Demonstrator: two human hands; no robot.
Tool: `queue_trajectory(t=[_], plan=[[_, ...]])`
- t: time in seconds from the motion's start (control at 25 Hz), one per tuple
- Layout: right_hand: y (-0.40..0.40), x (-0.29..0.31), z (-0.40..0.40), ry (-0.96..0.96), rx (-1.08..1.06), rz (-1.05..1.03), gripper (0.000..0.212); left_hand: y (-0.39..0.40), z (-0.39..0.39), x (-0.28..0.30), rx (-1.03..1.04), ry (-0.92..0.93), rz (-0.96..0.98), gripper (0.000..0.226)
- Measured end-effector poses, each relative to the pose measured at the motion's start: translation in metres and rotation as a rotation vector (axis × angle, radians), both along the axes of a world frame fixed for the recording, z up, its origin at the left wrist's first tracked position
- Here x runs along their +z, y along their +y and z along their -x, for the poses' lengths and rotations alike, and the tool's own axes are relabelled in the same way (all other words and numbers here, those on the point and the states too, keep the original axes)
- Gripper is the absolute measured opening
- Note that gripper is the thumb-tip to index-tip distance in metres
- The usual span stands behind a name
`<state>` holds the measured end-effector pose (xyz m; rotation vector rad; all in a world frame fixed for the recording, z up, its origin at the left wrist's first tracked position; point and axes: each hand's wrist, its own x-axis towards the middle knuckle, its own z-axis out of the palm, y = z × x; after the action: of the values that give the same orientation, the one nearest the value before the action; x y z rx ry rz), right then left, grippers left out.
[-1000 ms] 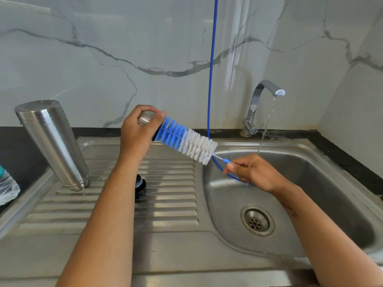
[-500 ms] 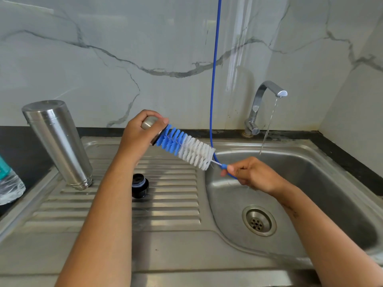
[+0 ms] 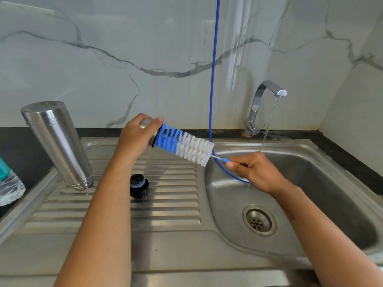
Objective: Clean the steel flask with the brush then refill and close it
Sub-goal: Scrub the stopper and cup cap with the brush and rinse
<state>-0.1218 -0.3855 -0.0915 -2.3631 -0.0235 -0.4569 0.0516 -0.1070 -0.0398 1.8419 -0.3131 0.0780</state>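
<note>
A tall steel flask (image 3: 60,146) stands mouth down and tilted on the drainboard (image 3: 170,204) at the left. My left hand (image 3: 134,139) grips a small steel cap (image 3: 146,122) above the drainboard. The blue end of the blue-and-white bottle brush (image 3: 186,145) sits in the cap's mouth. My right hand (image 3: 255,170) pinches the brush's thin blue handle just behind the white bristles, over the sink basin (image 3: 331,193). The long handle loops up out of view. A black stopper (image 3: 138,186) lies on the drainboard below my left forearm.
The tap (image 3: 263,100) at the back runs a thin stream into the basin, just behind my right hand. The drain (image 3: 259,220) lies below it. A clear plastic bottle (image 3: 8,183) sits at the far left edge. A marble wall rises behind.
Both hands keep their holds. The brush and cap have shifted only slightly, and the water keeps running.
</note>
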Motion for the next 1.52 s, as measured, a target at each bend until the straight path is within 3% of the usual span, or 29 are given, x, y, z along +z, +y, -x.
queue_trajectory(t=[0.08, 0.12, 0.32, 0.48, 0.6, 0.72, 0.84, 0.92, 1.0, 1.24, 1.44, 1.52], plan=[[0.001, 0.002, 0.001, 0.216, 0.025, -0.337, 0.027, -0.002, 0.007, 0.007, -0.06, -0.134, 0.086, 0.022], [0.0, 0.005, 0.004, 0.244, 0.023, -0.36, 0.026, -0.004, 0.009, 0.007, -0.055, -0.169, 0.106, 0.021], [-0.014, 0.01, 0.01, 0.086, -0.11, 0.017, 0.02, -0.018, 0.014, -0.001, 0.161, -0.17, 0.066, 0.032], [-0.024, 0.01, 0.011, -0.047, -0.258, 0.367, 0.034, -0.004, 0.007, -0.002, 0.403, -0.063, -0.024, 0.037], [-0.026, 0.007, 0.012, 0.027, -0.293, 0.301, 0.03, 0.002, -0.004, -0.003, 0.252, 0.208, 0.385, 0.036], [-0.008, 0.009, 0.005, 0.002, -0.261, 0.076, 0.027, -0.008, 0.002, 0.009, -0.029, 0.52, 0.752, 0.033], [0.037, 0.015, -0.001, -0.073, -0.229, -0.166, 0.018, -0.024, 0.012, 0.015, -0.169, 0.63, 0.972, 0.031], [0.072, 0.014, -0.005, -0.099, -0.183, -0.26, 0.023, -0.034, 0.017, 0.013, -0.208, 0.635, 0.987, 0.047], [0.095, 0.009, -0.006, -0.093, -0.15, -0.275, 0.04, -0.04, 0.02, 0.011, -0.244, 0.607, 0.961, 0.059], [0.107, 0.004, -0.007, -0.241, -0.297, -0.189, 0.035, -0.061, 0.043, 0.014, -0.37, 0.479, 0.816, 0.025], [0.102, 0.007, -0.004, -0.143, -0.207, 0.007, 0.032, -0.037, 0.017, 0.016, -0.063, 0.357, 1.091, 0.03], [0.106, 0.004, -0.003, -0.179, -0.19, 0.036, 0.034, -0.027, 0.012, 0.008, -0.081, 0.367, 1.073, 0.026]])
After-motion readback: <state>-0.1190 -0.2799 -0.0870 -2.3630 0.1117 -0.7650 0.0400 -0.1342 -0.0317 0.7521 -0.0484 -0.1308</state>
